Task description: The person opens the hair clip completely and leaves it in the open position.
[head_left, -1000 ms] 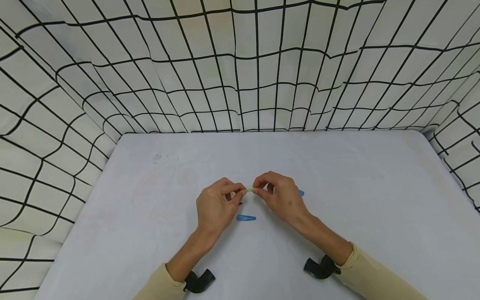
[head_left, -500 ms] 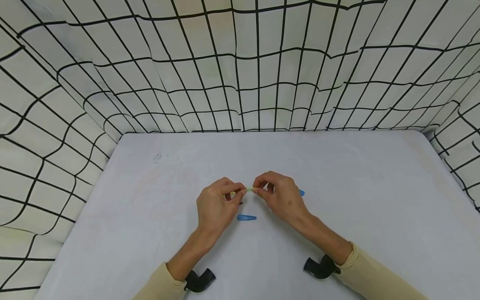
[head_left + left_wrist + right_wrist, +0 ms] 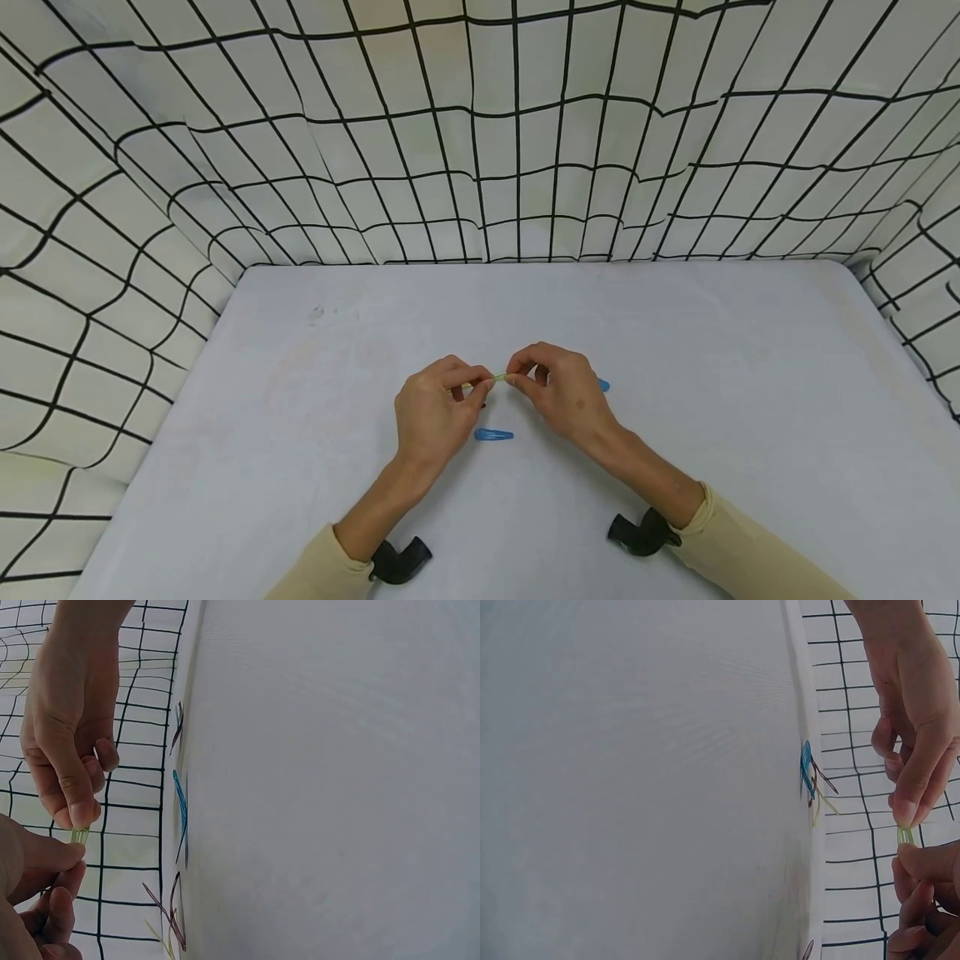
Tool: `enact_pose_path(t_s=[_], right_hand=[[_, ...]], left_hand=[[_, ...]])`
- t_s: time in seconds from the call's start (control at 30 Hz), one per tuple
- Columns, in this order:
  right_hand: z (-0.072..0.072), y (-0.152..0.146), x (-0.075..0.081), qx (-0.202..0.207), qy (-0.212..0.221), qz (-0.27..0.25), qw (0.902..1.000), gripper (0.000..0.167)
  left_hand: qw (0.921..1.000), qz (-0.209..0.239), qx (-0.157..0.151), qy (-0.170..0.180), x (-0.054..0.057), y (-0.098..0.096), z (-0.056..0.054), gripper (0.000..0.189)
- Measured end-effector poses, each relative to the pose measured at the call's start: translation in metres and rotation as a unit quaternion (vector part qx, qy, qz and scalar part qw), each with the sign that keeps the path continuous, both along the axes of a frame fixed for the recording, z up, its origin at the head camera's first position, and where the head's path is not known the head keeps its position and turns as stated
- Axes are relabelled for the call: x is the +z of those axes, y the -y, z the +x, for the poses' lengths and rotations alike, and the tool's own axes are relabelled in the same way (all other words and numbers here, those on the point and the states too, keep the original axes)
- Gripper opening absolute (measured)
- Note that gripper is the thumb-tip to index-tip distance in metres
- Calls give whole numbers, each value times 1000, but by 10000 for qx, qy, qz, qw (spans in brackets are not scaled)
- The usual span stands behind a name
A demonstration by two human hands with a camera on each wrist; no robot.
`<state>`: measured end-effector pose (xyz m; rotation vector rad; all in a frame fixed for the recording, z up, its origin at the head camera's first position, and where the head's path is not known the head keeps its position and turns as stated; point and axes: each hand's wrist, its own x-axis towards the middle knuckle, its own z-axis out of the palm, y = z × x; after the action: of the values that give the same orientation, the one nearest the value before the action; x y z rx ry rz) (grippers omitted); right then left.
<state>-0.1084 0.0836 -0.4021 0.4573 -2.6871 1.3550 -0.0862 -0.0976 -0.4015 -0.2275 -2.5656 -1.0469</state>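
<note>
Between the fingertips of both hands is a light green snap hair clip point(image 3: 501, 377), held above the table. My left hand point(image 3: 433, 412) pinches one end with thumb and index finger, and my right hand point(image 3: 570, 396) pinches the other. Only a short middle stretch of the clip point(image 3: 79, 835) shows between the two thumbs in the left wrist view. Below the hands a blue hair clip point(image 3: 493, 434) lies on the table. Another blue clip point(image 3: 603, 385) is mostly hidden behind my right hand. A brown clip point(image 3: 174, 919) and a yellow one point(image 3: 168, 943) lie near my left hand.
A white-covered table point(image 3: 675, 333) spreads under both arms. White walls with a black grid point(image 3: 517, 150) rise at its back and sides. Black curved wrist pieces point(image 3: 401, 560) sit by the sleeves.
The green hair clip tilts slightly, its right end a little higher than before. Both hands stay in nearly the same place.
</note>
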Motion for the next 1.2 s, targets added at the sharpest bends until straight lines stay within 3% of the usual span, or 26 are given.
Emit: enact_pose_path(t_s=[0.3, 0.47, 0.7, 0.93, 1.2], right_hand=[[-2, -4, 3, 239, 155, -148, 9995, 9], [-4, -7, 4, 346, 282, -164, 9989, 6], [-9, -10, 8, 605, 779, -211, 9949, 4], [-16, -14, 9, 908, 1205, -435, 9876, 5], [-20, -15, 12, 748, 1398, -499, 9861, 3]], left_hand=[[9999, 62, 0, 129, 3, 2, 0, 6], [10000, -54, -29, 27, 6, 4, -1, 6], [9996, -206, -180, -44, 9, 9, -4, 9], [9987, -155, -407, 280, 14, 11, -7, 12], [9963, -75, -584, 620, 21, 15, -13, 19]])
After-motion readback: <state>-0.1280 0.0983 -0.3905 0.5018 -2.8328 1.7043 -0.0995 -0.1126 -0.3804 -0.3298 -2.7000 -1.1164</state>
